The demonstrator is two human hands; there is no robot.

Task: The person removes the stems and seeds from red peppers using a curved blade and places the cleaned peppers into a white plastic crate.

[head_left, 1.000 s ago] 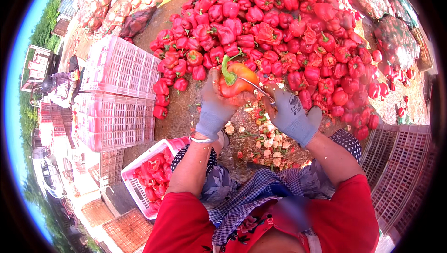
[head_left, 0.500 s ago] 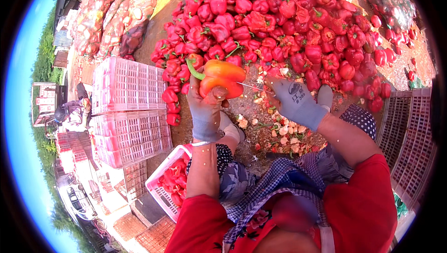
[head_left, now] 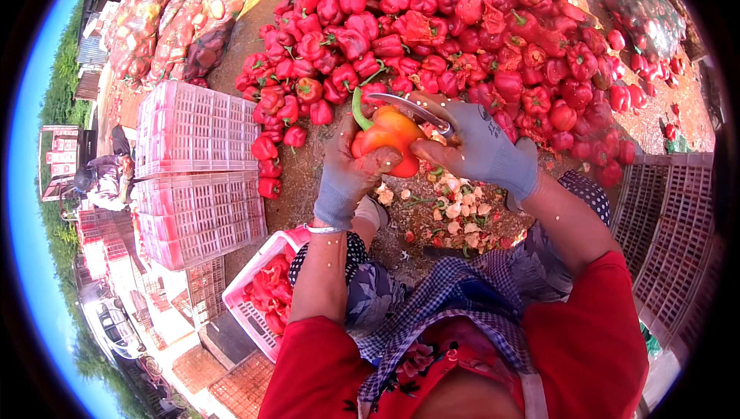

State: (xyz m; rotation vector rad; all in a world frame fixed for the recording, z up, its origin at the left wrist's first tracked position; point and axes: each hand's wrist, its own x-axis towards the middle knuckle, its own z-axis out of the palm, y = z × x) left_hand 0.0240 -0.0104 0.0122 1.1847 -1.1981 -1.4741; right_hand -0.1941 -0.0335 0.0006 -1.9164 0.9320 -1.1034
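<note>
My left hand (head_left: 345, 168), in a dirty grey glove, is closed round an orange-red bell pepper (head_left: 391, 132) with a long, curved green stem. The stem points up and to the left. In my gloved right hand (head_left: 482, 149) is a knife (head_left: 412, 106), its curved blade lying across the top of the pepper near the stem. Right-hand fingertips touch the pepper's right side; the knife's handle is mostly hidden in the glove. Beyond both hands spreads a big heap of red bell peppers (head_left: 455, 18).
Pepper cores and scraps (head_left: 462, 207) litter the ground below my hands. A pink crate (head_left: 239, 307) of cut red peppers stands by my left knee. Stacked pink crates (head_left: 200, 130) rise at left, more crates (head_left: 663, 218) at right. Filled mesh sacks (head_left: 181, 22) lie far left.
The knife has come up from the pepper's right side to its top, with its blade now in plain view. My right hand has moved left, closer to my left hand.
</note>
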